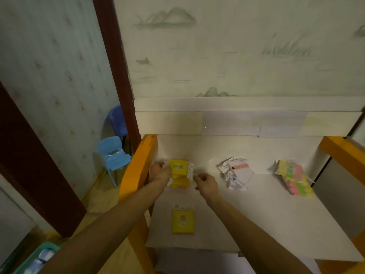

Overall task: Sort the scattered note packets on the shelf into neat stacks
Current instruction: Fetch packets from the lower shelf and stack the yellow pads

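Yellow note packet (pixel 179 167) gripped by left hand (pixel 159 171) atop yellow stack (pixel 178 181); right hand (pixel 205 183) just beside stack, loosely curled, empty.

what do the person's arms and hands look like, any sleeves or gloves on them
Both arms are bare along all of their visible length: no sleeve shows on either forearm. The left hand and the right hand are bare too, with no gloves. No watch, bracelet or ring can be made out at the wrists or fingers, though the picture is dim and somewhat soft, so a thin band could go unseen.
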